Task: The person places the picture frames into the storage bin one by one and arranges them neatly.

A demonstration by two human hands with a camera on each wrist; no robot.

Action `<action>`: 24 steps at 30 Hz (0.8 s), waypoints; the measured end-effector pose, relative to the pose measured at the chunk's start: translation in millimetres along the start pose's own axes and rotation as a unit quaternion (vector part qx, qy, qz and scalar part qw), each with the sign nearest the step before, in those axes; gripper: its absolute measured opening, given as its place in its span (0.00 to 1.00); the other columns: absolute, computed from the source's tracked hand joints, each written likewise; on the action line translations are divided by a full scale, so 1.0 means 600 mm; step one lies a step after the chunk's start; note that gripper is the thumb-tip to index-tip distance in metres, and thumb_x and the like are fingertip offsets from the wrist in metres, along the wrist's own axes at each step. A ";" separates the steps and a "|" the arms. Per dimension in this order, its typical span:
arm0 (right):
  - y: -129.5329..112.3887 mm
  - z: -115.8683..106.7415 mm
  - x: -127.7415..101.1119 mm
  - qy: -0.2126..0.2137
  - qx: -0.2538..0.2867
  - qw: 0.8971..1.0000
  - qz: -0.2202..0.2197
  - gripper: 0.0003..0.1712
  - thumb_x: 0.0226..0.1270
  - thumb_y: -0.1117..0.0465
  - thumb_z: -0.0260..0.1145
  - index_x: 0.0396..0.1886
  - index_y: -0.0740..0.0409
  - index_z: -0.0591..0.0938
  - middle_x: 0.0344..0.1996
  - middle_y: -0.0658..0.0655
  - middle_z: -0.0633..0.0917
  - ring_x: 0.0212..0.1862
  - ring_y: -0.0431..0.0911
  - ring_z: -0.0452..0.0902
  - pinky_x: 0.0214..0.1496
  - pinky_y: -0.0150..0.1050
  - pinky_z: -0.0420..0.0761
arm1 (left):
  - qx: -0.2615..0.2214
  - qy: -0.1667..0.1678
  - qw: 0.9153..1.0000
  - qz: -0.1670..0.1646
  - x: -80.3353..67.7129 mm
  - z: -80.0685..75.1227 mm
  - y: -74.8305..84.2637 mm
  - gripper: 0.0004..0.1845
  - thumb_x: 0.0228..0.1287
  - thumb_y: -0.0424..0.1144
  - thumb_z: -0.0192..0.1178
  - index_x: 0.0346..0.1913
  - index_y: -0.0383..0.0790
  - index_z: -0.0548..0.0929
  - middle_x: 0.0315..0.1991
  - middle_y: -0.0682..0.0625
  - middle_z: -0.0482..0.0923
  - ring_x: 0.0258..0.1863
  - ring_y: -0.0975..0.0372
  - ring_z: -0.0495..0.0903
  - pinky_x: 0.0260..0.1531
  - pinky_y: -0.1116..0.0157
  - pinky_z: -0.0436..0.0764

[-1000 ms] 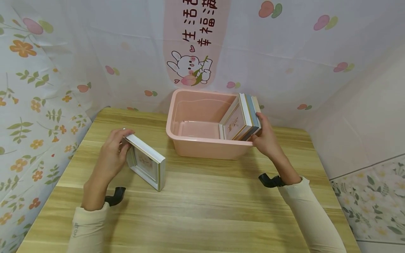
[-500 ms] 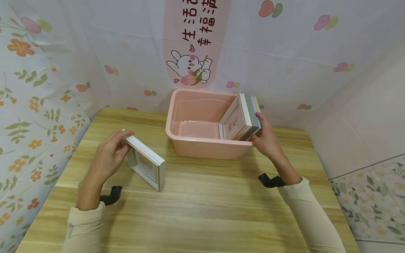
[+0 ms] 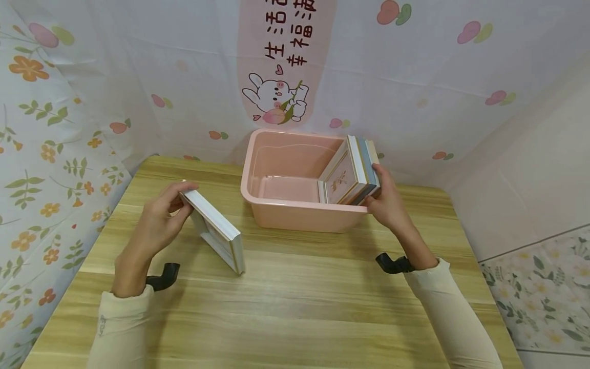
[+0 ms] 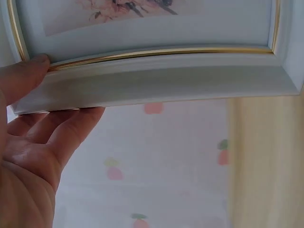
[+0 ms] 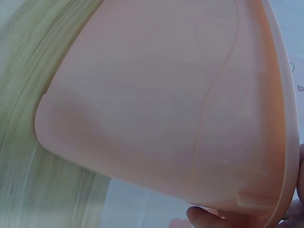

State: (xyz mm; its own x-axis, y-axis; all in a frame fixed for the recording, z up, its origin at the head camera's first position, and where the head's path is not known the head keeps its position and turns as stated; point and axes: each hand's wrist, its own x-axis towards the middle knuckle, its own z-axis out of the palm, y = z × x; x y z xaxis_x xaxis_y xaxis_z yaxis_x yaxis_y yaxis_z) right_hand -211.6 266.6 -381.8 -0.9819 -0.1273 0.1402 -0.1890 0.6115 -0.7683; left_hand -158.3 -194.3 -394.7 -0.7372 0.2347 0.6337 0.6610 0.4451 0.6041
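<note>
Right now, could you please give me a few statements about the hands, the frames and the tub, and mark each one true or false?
1. The left hand holds a white picture frame tilted on the wooden table. True.
2. The pink tub lies upside down. False: it stands upright, open side up.
3. The right hand rests on a stack of frames leaning at the tub's right end. True.
4. The white picture frame is already inside the tub. False: it is on the table, left of the tub.
5. Both hands hold the same frame. False: each is at a different one.
</note>
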 end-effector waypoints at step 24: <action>-0.001 -0.001 0.002 0.001 -0.007 1.000 0.001 0.46 0.52 0.80 0.51 0.69 0.51 0.48 0.63 0.63 0.55 0.53 0.56 0.64 0.42 0.49 0.71 | -0.069 -0.057 0.996 0.013 0.195 -0.042 0.103 0.33 0.51 0.14 0.52 0.61 0.37 0.60 0.46 0.45 0.76 0.38 0.64 0.78 0.37 0.73 0.75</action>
State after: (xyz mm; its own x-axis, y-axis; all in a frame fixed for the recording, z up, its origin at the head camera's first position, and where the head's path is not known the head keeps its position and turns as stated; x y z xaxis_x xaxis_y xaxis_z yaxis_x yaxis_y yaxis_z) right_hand -212.8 266.2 -380.7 -0.9824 -0.1245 0.1389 -0.1864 0.6233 -0.7594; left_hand -200.2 -161.0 -270.9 -0.7254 0.3451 0.5956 0.6873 0.3158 0.6541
